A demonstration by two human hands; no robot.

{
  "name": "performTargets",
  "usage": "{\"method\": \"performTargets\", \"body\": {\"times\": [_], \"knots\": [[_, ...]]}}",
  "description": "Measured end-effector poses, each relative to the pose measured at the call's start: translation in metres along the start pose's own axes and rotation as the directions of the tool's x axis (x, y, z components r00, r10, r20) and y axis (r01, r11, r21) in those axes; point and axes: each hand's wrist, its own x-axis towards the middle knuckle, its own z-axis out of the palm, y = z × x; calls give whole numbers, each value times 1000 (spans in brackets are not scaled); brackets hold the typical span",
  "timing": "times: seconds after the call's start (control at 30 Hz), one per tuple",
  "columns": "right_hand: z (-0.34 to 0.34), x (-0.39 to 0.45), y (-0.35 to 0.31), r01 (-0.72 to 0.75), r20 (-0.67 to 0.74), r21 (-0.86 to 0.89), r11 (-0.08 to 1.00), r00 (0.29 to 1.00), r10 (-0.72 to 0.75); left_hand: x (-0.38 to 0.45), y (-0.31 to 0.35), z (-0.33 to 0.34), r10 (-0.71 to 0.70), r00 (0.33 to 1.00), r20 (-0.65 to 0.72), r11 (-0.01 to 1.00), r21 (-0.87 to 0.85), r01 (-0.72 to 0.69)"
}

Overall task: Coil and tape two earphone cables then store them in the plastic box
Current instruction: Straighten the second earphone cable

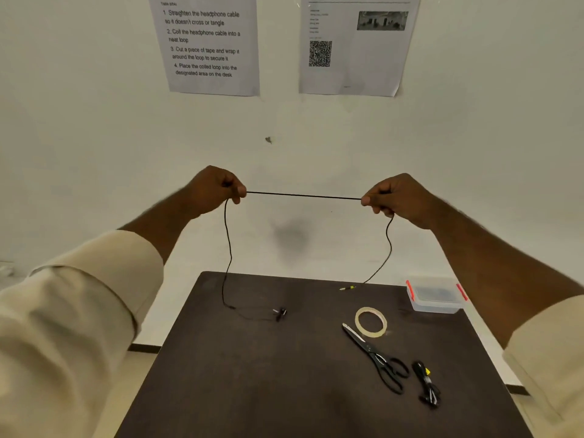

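Stretching taut between both hands [218, 188], thin black cable [303, 195]

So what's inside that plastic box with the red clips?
The plastic box sits lidded at the table's far right corner. Through the cloudy lid only a dim grey patch shows; no cable is recognisable inside. The person's right forearm covers its near right corner.

Even soft light; slight blur; edges distorted

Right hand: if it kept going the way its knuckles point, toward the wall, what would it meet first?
Probably only the bare wall. The right hand pinches the taut earphone cable in the air; depth is unclear.
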Motion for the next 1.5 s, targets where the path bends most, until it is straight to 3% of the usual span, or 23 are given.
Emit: {"method": "performTargets", "body": {"times": [0.23, 0.37, 0.5, 0.63, 0.77, 0.97, 1.3, 1.5], "knots": [[-20, -9, 8, -14, -31, -46, 999, 999, 12, -6, -30, -13, -50, 999, -16, 998, 28, 50], [-18, -12, 6, 0, -65, 0, 1000, 998, 0, -2, -24, -5, -22, 999, -46, 980, 196, 31], [-1, -5, -8, 70, -73, 28, 997, 995, -68, 4, 9, 21, -21, 995, 98, 957, 289, -8], [19, 1, -22, 117, -45, 22, 993, 992, -116, -1, 62, 65, 49, 991, 127, 995, -89, -38], [39, 1, -30, 169, 11, 10, 986, 986, -169, -9, 98, 108, 69, 956, 286, 962, -272, 12], [38, -4, -33, 135, 31, 30, 990, 990, -136, -12, 104, 108, 111, 977, 181, 885, -465, -15], [10, -13, -10, 55, 41, 157, 986, 997, -62, 2, 70, 26, 134, 989, -62, 915, -375, -147], [-16, -9, -12, 5, 73, 76, 997, 997, -10, 6, 29, -2, 34, 986, -165, 934, -346, -90]]}}
